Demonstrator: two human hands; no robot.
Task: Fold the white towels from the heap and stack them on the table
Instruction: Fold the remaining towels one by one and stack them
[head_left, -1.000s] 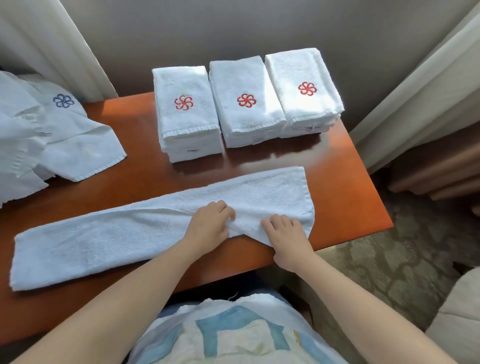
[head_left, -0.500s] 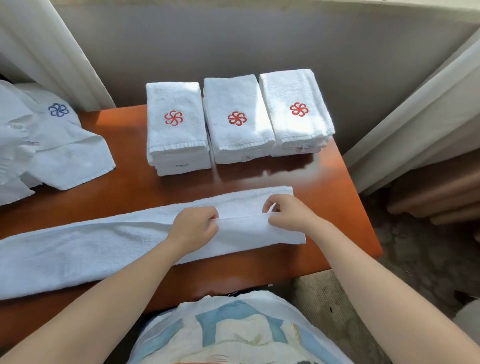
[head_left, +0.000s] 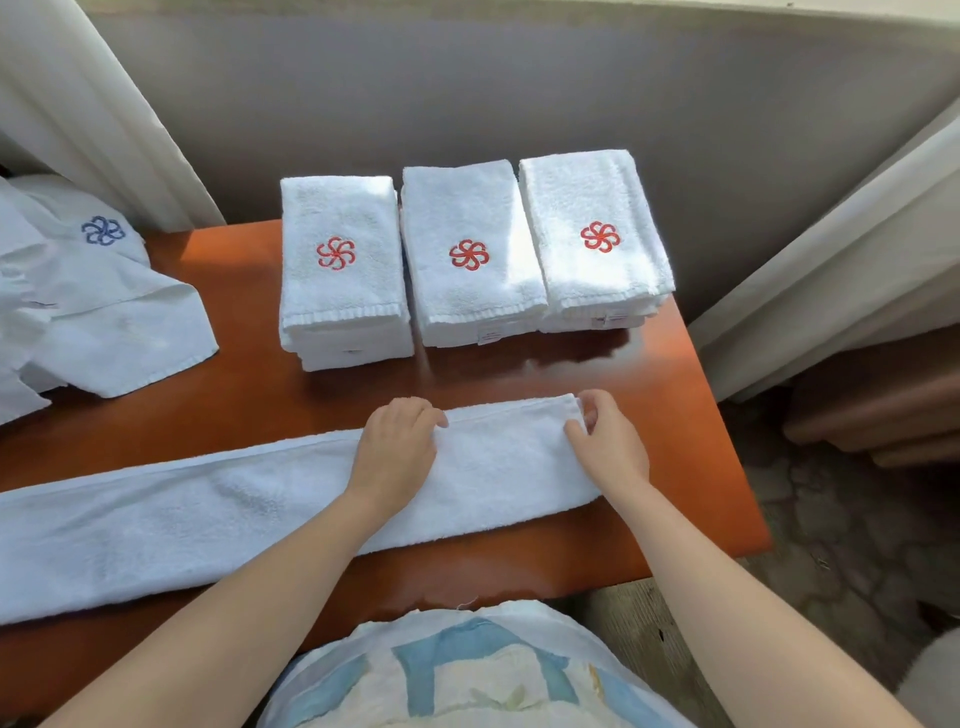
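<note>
With a towel (head_left: 249, 514) lying as a long strip along the table's (head_left: 244, 395) near edge, the left hand (head_left: 397, 449) presses flat mid-strip and the right hand (head_left: 605, 441) pinches its right end corner, so the lengthwise fold looks done and next probably comes folding crosswise.

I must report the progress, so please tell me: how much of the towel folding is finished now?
Done: three stacks of folded towels with red emblems stand at the table's far edge. In hand: one towel, folded lengthwise into a long strip, lies in front; the left hand presses it and the right hand pinches its right end. Left: cross-folding this strip, stacking it, and the unfolded heap at left.
</note>
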